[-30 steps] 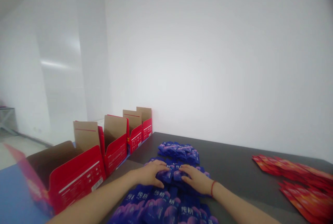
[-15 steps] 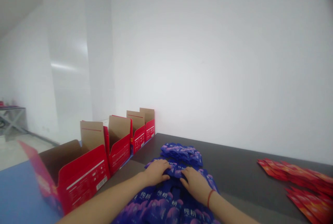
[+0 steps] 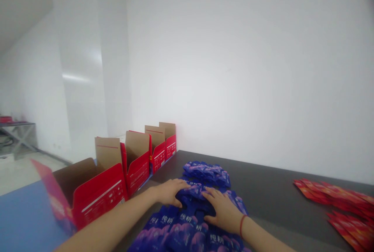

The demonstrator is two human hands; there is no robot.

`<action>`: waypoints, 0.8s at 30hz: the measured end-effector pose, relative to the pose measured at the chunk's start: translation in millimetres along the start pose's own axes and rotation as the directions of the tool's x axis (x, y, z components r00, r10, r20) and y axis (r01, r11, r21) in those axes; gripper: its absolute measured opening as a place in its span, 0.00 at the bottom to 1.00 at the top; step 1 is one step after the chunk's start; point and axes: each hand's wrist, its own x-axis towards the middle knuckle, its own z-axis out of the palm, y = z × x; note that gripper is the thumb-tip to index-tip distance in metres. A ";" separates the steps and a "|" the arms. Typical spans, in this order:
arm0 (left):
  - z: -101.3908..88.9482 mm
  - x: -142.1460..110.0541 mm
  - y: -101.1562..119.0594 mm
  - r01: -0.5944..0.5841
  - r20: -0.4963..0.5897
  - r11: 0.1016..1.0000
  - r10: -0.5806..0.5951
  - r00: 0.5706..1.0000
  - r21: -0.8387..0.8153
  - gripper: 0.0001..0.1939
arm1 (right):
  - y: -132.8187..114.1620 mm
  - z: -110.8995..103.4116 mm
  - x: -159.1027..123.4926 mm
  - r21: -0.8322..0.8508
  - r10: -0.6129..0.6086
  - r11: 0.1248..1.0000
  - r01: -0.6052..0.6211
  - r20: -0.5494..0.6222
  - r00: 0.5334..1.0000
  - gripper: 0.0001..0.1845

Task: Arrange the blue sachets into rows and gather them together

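Note:
My left hand [image 3: 171,192] rests at the left side of a row of purple sachets [image 3: 191,190], fingers stretched over its edge and the thumb apart. At the row's right side lies my right hand [image 3: 223,210], a red cord round its wrist, its thumb and fingers spread over the packets. Both hands touch the sachets, though some fingertips are hidden among them. Nearer to me, a larger overlapping spread of purple sachets [image 3: 178,232] covers the table. Beyond my hands sits another purple pile [image 3: 206,172].
Open red cartons [image 3: 101,195] with brown insides stand in a line along the left, flaps up. On the right lie two piles of red sachets [image 3: 333,193]. The dark table [image 3: 271,197] meets a white wall. A blue surface [image 3: 23,213] is under the cartons.
My thumbs have moved away from my fingers, so both hands are spread wider over the row. The view has shifted slightly left; the sachet piles look unmoved.

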 end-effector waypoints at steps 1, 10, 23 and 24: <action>2.5 1.8 1.0 -0.001 0.001 1.000 0.001 1.000 0.005 0.41 | -0.8 1.5 1.9 0.001 0.006 1.000 -0.007 0.017 1.000 0.41; 7.8 10.7 12.4 0.013 -0.051 1.000 -0.013 0.999 -0.014 0.36 | -0.8 13.3 5.6 -0.023 0.012 1.000 -0.012 0.005 1.000 0.34; 14.2 -96.2 110.5 0.079 -0.016 0.981 -0.083 0.996 -0.180 0.26 | -58.4 6.3 -41.0 0.157 -0.261 0.952 0.262 -0.028 0.965 0.27; 17.1 -100.6 112.6 0.104 -0.019 0.979 -0.109 0.994 -0.176 0.28 | -63.1 8.6 -43.6 0.172 -0.262 0.950 0.262 -0.021 0.965 0.27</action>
